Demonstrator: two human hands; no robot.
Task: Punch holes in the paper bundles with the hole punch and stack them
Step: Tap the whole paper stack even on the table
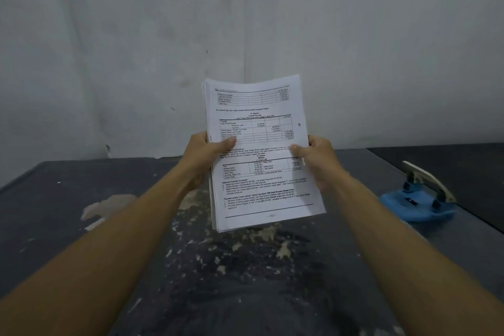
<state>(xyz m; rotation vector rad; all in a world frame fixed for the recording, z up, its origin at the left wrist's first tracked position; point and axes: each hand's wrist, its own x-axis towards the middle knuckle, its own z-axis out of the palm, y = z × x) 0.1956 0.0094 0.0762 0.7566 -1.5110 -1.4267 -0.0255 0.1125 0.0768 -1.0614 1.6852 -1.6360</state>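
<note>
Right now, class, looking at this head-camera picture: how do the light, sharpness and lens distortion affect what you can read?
Head view: dim, flat light, no hard shadows or glare; the paper bundle, held by the left hand and right hand, shows headings but its small print blurs; wide-angle bending stretches the forearms; the blue hole punch near the right edge looks soft.

Bare table (68, 199) at left; hole punch (420, 199) at right.

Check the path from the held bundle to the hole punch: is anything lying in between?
Nothing visible does. Both hands, left and right, hold the bundle raised above the table. The punch sits to the right, and the table between shows only worn pale patches.
</note>
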